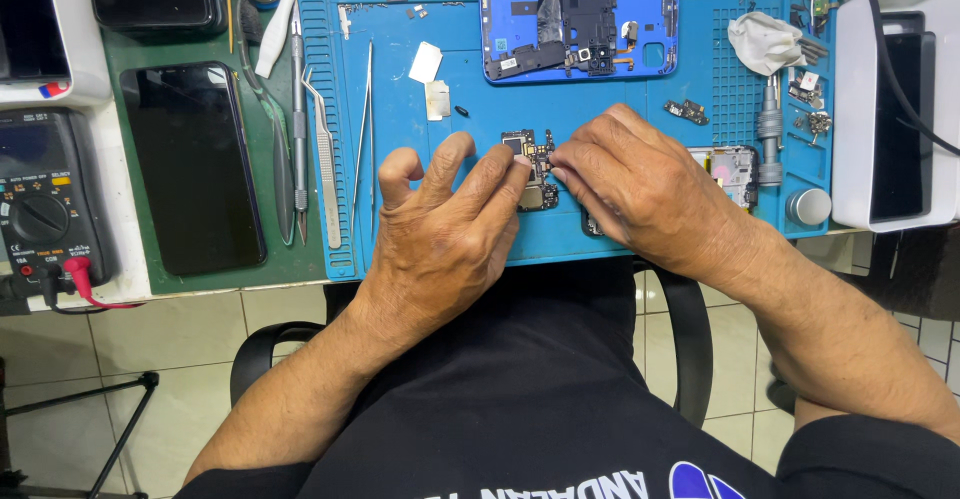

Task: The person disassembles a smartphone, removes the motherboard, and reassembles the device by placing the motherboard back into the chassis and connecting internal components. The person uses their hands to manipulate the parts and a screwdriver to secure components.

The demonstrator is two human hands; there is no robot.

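Observation:
A small dark phone circuit board [535, 167] lies on the blue repair mat [420, 219]. My left hand [450, 234] pinches its lower left side with thumb and forefinger. My right hand [640, 184] pinches its right edge with its fingertips. Both hands hold the board together near the mat's front edge. Behind it lies an opened blue phone frame [578, 29] with black parts inside.
Tweezers [324, 154] and spudgers lie at the mat's left edge. A dark phone screen [195, 169] rests on the green pad; a multimeter [45, 204] sits far left. A screwdriver [770, 134], a crumpled tissue [765, 41] and a white box [895, 99] stand to the right.

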